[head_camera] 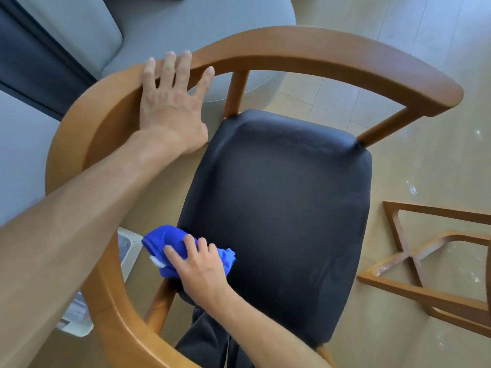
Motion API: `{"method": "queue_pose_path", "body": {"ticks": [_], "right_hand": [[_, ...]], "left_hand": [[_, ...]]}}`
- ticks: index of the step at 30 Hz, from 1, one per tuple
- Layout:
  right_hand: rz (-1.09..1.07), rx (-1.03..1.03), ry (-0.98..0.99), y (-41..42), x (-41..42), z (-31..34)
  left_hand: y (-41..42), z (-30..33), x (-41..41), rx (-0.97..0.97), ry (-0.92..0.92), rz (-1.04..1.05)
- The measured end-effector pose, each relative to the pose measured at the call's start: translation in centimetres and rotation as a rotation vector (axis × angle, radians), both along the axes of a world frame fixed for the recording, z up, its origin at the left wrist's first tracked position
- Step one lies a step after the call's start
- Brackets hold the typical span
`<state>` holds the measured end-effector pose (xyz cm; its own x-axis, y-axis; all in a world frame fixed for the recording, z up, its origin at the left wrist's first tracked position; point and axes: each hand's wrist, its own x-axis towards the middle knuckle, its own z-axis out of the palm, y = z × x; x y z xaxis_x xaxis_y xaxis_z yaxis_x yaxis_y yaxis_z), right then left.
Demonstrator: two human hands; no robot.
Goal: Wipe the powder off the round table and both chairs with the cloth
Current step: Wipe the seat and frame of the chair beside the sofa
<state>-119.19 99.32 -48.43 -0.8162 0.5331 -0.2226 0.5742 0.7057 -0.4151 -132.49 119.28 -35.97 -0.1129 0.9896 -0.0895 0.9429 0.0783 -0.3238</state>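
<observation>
Head view, from the left edge: a grey sofa [79, 27] fills the upper left, with a dark band beside it, and a white boxy thing [77, 312] sits on the floor behind the chair's curved wooden rail, partly hidden by it. The left hand [172, 102] lies flat with fingers spread on the rail [292, 46] of the chair, holding nothing. Lower down, the right hand [196, 264] presses a bunched blue cloth [164, 240] against the near-left edge of the black seat cushion [279, 208], fingers curled over it. Dark trousers [210, 338] show below the seat's edge. Beyond the rail, a grey round tabletop [239, 14] sits near the top. At the far right a second wooden frame [414, 261] stands apart on the beige tiled floor [425, 160], with pale specks scattered near it.
</observation>
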Motion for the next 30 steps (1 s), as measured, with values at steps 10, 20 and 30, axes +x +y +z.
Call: {"method": "queue_pose_path", "body": {"ticks": [10,20,30], "right_hand": [[0.279,-0.084,0.28,-4.9,15.7,-0.7],[0.322,0.0,0.025,-2.6,20.9,1.1],[-0.105,0.052,-0.009,-0.3,13.8,1.0]], "left_hand": [[-0.5,0.1,-0.3,0.066,-0.02,-0.013],[0.6,-0.9,2.5,0.216,-0.169,0.115],[1.0,-1.5,3.0,0.233,-0.164,0.131]]}}
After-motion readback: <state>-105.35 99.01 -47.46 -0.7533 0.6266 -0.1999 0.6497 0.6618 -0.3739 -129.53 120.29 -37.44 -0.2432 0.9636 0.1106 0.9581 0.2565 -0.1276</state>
